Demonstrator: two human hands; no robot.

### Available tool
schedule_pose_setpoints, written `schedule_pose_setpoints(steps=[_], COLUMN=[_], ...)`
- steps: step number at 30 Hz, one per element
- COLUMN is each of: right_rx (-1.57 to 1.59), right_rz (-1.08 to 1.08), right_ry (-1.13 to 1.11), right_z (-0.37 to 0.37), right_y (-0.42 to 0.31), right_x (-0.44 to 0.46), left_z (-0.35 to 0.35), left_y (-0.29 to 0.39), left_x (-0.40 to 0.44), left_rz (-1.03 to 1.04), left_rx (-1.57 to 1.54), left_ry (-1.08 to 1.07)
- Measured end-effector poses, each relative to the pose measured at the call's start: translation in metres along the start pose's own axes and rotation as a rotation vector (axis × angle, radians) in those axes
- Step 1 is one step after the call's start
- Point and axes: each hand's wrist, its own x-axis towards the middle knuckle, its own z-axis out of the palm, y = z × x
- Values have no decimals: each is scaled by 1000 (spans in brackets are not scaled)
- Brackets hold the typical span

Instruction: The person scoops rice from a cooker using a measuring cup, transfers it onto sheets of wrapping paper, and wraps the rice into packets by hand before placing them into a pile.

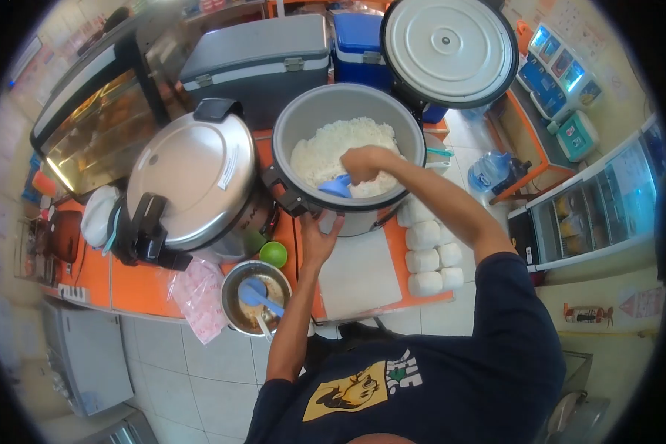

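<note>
Head camera view: white rice [324, 152] fills the lower part of an open rice cooker [288, 140], which stands on the orange desk [142, 294] at upper centre of the frame. The right hand [368, 164] is clenched above the rice, around the handle of a blue scoop [336, 186] whose bowl rests in the rice. The left hand [321, 238] has its fingers spread against the cooker's lower outer wall, just beside the black latch, grasping nothing. The cooker's raised lid [451, 52] is at upper right.

Left of the open cooker stands a closed cooker [192, 181]; its lid bears a small white sticker [229, 169] with print too small to read, and dark marking on its front is also illegible. Below it are a green cup [274, 254], a pink-and-white packet [198, 296] in clear plastic, and a metal bowl [227, 300] holding brownish liquid and a blue ladle [253, 291]. A pale board [359, 274] lies in front of the open cooker, with white bundles [423, 260] to its right.

Behind, at top centre, are a grey cooler [255, 55] and a blue cooler [361, 55]. The dark shirt [451, 362] at the bottom carries white lettering, only "THE" looking readable, beside a yellow picture. At right, a water bottle [488, 172] has a blue label, unreadable.
</note>
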Motion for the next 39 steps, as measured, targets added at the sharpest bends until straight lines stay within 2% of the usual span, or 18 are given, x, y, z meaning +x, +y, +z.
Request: schedule_pose_setpoints(steps=[1, 4, 8, 9, 12, 15, 17, 19, 22, 24, 26, 27, 29, 33, 35, 38, 39], right_rx=[-55, -6, 229, 122, 173, 148, 79, 10, -41, -32, 306, 296, 607, 380, 92, 170, 103], right_rz=[-23, 15, -4, -15, -54, -76, -76, -90, -112, -130, -31, -27, 1, 108, 124, 51, 32], right_ry=[60, -46, -216, -209, -264, -294, -308, -243, -115, -64, -413, -418, -591, -392, -316, -309, -348], right_z=[5, 3, 3, 11, 1, -45, -37, -15, 7, -5, -45, -52, -62, -74, -62, -19, -11], right_y=[-12, -11, 21, 12, 20, 16, 6, -14, -18, -3, 29, 47, 78, 72, 43, 10, -1], right_x=[3, 13, 16, 24, 25, -5, -5, -8, -4, -1, 12, 18, 29, 36, 39, 40, 37], left_z=[7, 2, 2, 4, 0, -2, -1, 5, 6, 8, 6, 4, 1, -7, -7, -6, -7], left_y=[-5, -1, 5, 7, 5, 5, 5, 1, -9, -16, -16, -13, -4, 3, 4, 5, 5], left_x=[3, -1, 2, -1, 3, 5, 2, 2, -3, -6, -9, -7, 0, 8, 4, 4, 3], left_rz=[-61, -101, -190, -209, -250, -312, -349, -241, -300, -287, -285, -291, -284, -268, -284, -268, -266], left_rx=[-152, -255, -271, -261, -238, -217, -188, -231, -238, -182, -128, -123, -123, -144, -153, -171, -165], left_ry=[-45, -35, -65, -35, -67, -102, -111, -11, -61, -47, -41, -37, -20, -13, -50, -35, -35])
